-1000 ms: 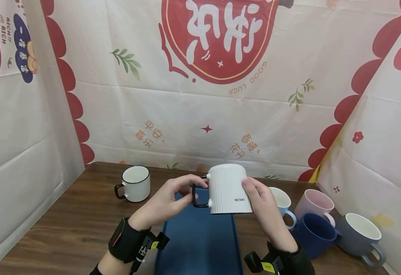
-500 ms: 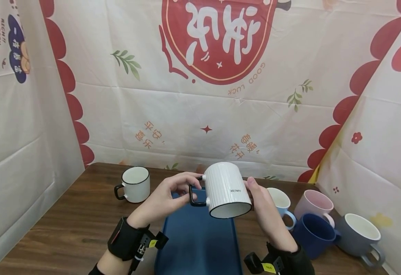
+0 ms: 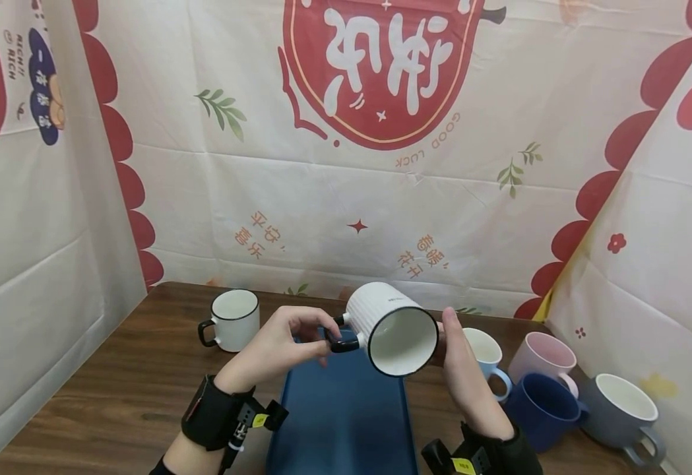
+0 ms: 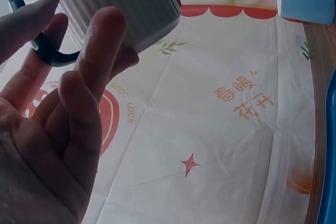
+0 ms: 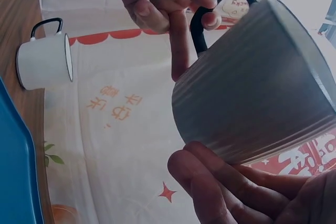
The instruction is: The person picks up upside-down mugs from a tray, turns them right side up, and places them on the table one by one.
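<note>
Above the blue tray (image 3: 346, 422), a ribbed white mug (image 3: 360, 310) with a black rim is tilted, its mouth towards the head camera. My left hand (image 3: 289, 336) pinches its black handle (image 3: 342, 344) between thumb and index finger. The left wrist view shows that handle (image 4: 44, 51) looped around a fingertip. My right hand (image 3: 461, 366) is at the mug's other side, thumb raised and apart from it. In the right wrist view the fingers (image 5: 202, 169) touch the side of the mug (image 5: 252, 82) from below. Part of the right fingers is hidden behind the mug in the head view.
Back left on the wooden table (image 3: 114, 376) stands another white mug (image 3: 235, 323) with a black handle. Clustered on the right are a light-blue-handled mug (image 3: 483, 346), a pink mug (image 3: 541, 356), a navy mug (image 3: 541, 409) and a grey mug (image 3: 619, 406). Printed cloth (image 3: 322, 185) encloses the table.
The mug has tipped so that its mouth, first facing down, now faces the head camera. My right thumb has come off its side; the left hand stays at the handle.
</note>
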Tool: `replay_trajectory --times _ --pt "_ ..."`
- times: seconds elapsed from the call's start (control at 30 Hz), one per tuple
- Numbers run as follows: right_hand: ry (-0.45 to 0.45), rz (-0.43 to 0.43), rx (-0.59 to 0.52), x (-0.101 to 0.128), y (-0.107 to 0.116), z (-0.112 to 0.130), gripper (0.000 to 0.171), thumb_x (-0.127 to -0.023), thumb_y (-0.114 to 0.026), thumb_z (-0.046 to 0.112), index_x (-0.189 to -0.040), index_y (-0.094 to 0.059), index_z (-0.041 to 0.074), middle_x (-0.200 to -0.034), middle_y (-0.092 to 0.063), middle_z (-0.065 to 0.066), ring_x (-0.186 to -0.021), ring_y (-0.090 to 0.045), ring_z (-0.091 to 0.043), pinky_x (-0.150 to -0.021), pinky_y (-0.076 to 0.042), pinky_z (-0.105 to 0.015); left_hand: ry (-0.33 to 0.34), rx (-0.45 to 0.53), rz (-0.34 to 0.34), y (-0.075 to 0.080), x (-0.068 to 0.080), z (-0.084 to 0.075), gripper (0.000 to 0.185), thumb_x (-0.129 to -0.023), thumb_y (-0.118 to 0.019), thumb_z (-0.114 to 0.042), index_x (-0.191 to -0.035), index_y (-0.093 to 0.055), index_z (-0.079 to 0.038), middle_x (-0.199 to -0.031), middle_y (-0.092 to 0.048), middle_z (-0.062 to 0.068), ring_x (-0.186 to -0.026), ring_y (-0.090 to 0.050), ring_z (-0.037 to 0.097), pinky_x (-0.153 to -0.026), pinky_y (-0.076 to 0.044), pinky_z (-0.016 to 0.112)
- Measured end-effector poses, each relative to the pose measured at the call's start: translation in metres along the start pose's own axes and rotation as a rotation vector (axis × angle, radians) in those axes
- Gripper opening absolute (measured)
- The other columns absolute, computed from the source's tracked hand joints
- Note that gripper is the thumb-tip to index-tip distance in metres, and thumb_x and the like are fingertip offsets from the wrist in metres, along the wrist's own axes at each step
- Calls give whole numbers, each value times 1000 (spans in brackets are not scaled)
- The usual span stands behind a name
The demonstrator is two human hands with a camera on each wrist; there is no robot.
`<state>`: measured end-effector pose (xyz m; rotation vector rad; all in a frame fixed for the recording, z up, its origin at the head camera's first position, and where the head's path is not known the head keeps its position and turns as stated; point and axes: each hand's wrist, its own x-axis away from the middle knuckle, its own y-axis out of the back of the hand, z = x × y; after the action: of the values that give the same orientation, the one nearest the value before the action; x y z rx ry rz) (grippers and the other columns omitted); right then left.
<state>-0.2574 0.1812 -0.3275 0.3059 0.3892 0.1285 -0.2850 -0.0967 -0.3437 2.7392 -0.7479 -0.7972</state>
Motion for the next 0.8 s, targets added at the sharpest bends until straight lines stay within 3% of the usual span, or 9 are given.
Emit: replay_trajectory --times 0.17,0.3,0.43,0.6,0.7,0.8 --pt "-20 -18 3 -1 -2 1 76 -109 -9 42 -93 -65 -7 -77 -68 -6 -73 -65 -18 -72 -53 -30 -8 45 -1 2 -1 0 15 -90 -63 3 -102 -70 -3 -96 -68 11 -70 -69 27 -71 -56 42" --pt "-9 2 5 -2 -2 2 69 -109 -11 33 -91 -63 -8 -74 -67 -6 -70 -63 -17 -70 -52 -31 -18 95 -5 4 0 1 16 -90 -62 4 -104 -68 1 -98 -69 14 -71 -70 26 -72 -57 41" --pt "11 23 20 -5 -3 3 47 -108 -26 17 -96 -64 -10 -78 -67 -7 -70 -66 -17 -68 -55 -32 -32 150 -14 5 0 1 16 -92 -60 4 -107 -65 5 -94 -69 16 -71 -70 24 -73 -57 39" --pt "82 34 129 -4 -4 -1 17 -95 -53 0 -102 -67 -6 -83 -70 -7 -73 -68 -15 -67 -56 -32 -40 153 -35 6 0 0 15 -94 -60 0 -108 -65 4 -87 -69 14 -69 -69 25 -73 -55 37" --pt "179 8 254 -2 -4 -5 18 -84 -68 -3 -102 -69 0 -85 -70 -2 -72 -66 -10 -65 -56 -30 -62 158 -38 7 0 1 15 -96 -60 -5 -108 -65 4 -92 -69 15 -70 -70 27 -78 -54 38" --pt "250 -20 322 -1 -5 -8 26 -81 -79 6 -105 -70 6 -88 -70 2 -73 -66 -7 -65 -56 -29 -79 172 -37 7 -1 1 19 -98 -61 -10 -109 -65 5 -99 -70 19 -70 -70 29 -81 -53 39"
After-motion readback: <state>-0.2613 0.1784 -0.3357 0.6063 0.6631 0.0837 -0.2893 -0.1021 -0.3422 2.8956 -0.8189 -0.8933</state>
